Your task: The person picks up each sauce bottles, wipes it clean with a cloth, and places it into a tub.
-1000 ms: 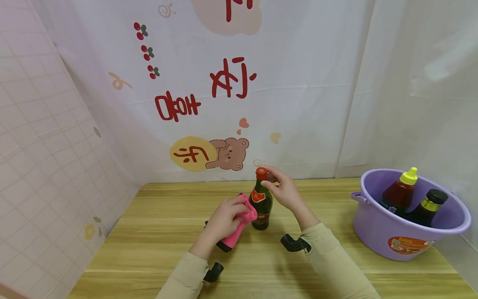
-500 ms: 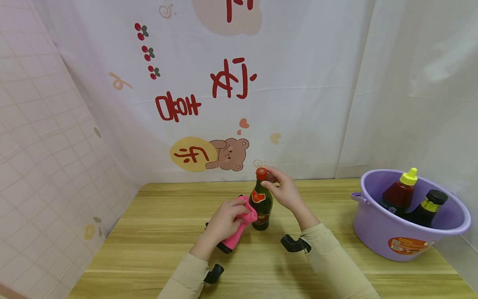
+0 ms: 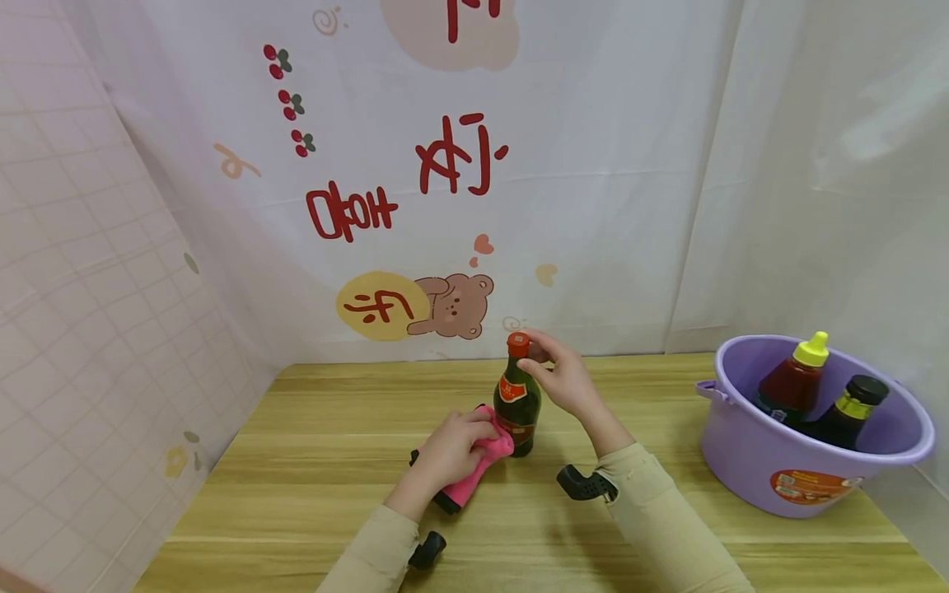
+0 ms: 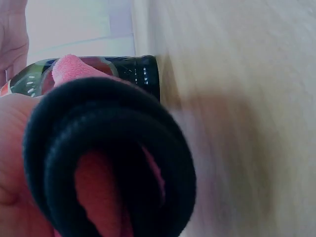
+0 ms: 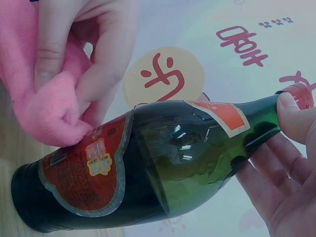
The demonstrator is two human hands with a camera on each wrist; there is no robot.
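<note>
A green glass bottle point(image 3: 516, 401) with a red cap and red labels stands upright on the wooden table. My right hand point(image 3: 561, 376) holds it by the neck just under the cap, thumb in front and fingers behind, as the right wrist view shows. My left hand point(image 3: 454, 449) grips a bunched pink cloth point(image 5: 54, 98) with a black edge. A fold of the cloth lies against the lower label of the bottle point(image 5: 148, 163). In the left wrist view, the rolled black edge of the cloth point(image 4: 111, 91) covers much of the bottle.
To the right stands a purple bucket point(image 3: 741, 469) holding a bottle with a yellow nozzle point(image 3: 797, 375) and a black-capped bottle point(image 3: 848, 412). A printed white curtain point(image 3: 615, 247) hangs behind the table point(image 3: 319, 461).
My left hand has moved the pink cloth slightly down along the bottle, toward its base. The right hand and the bottle have stayed in place.
</note>
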